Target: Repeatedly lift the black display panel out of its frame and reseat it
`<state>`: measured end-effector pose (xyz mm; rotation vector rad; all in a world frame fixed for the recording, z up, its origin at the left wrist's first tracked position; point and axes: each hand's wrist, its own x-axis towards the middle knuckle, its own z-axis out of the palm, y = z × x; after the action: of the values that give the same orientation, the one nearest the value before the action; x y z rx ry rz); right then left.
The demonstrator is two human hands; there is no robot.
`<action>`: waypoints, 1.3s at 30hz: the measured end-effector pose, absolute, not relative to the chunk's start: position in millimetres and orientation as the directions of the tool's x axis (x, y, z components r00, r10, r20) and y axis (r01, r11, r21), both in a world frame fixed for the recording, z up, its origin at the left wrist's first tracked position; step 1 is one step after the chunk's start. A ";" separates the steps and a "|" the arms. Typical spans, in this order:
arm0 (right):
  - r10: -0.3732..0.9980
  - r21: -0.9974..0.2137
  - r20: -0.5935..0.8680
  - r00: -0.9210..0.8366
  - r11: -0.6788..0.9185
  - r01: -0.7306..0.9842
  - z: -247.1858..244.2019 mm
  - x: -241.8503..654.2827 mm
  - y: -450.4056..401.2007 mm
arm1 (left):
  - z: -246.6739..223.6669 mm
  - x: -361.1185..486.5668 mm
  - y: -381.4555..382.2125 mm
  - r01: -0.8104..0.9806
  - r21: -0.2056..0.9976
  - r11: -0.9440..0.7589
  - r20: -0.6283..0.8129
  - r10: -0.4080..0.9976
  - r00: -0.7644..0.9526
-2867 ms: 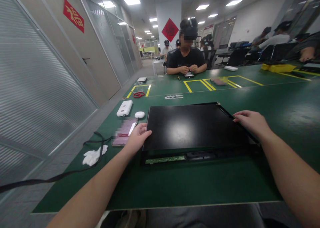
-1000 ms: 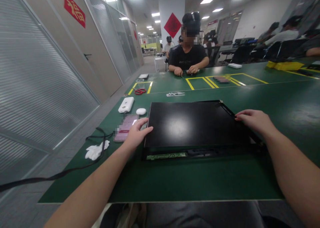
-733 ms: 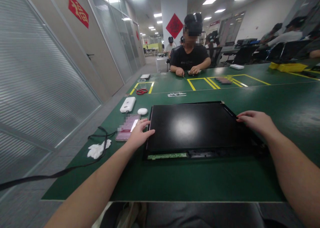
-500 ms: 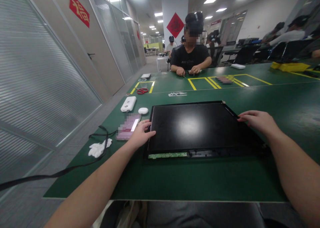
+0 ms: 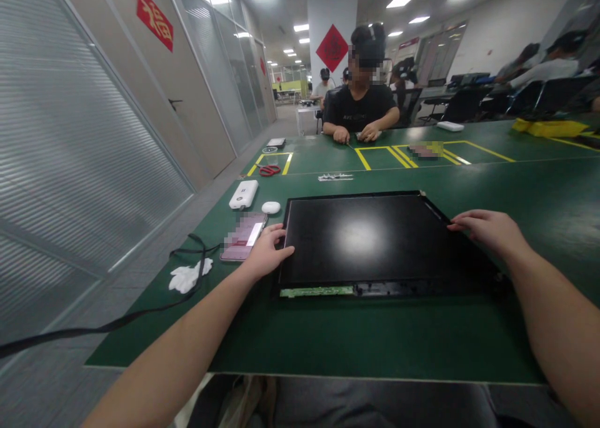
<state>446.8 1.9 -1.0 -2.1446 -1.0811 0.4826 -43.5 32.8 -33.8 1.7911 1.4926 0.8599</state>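
Note:
A flat black display panel [image 5: 365, 243] lies on the green table [image 5: 375, 340], its glossy face up and reflecting a light. Along its near edge runs a green circuit strip [image 5: 317, 292]. My left hand [image 5: 268, 252] grips the panel's left edge, thumb on top and fingers at the side. At the upper part of the slanted right edge, my right hand [image 5: 487, 231] holds the frame with its fingertips; its thumb is mostly hidden.
Left of the panel are a phone [image 5: 241, 237], white earbud case [image 5: 270, 208], power bank [image 5: 244, 194], crumpled tissue [image 5: 187, 277] and black strap [image 5: 135, 318]. Beyond are red-handled scissors [image 5: 269, 170] and small white pieces [image 5: 335, 177]. A person [image 5: 363, 106] sits opposite, hands on small items.
The whole view has shifted slightly, moving the scene a little to the right. Both hands keep their places on the panel's edges.

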 end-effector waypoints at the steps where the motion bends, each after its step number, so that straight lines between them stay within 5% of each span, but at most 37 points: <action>1: 0.808 -0.709 -0.024 0.589 -0.429 0.560 0.3 445.7 1.4 | -33.4 -43.3 32.5 0.580 0.800 -0.153 0.085 0.986 0.142; 17: 0.786 -0.677 0.008 0.618 -0.451 0.582 -3.6 447.8 0.3 | -30.0 -37.0 24.2 0.776 0.543 -0.321 0.156 0.947 0.282; 29: 0.798 -0.589 0.032 0.602 -0.472 0.657 1.1 445.0 1.7 | -25.1 -34.9 22.5 0.767 0.539 -0.348 0.203 0.937 0.283; 39: 0.807 -0.664 0.049 0.588 -0.414 0.623 -4.8 451.0 0.9 | -21.6 -41.1 27.0 0.789 0.482 -0.380 0.239 0.924 0.299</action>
<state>451.0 0.9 -4.8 -2.1709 -1.1305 0.3684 -41.1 27.0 -21.6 2.2966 1.5603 0.7067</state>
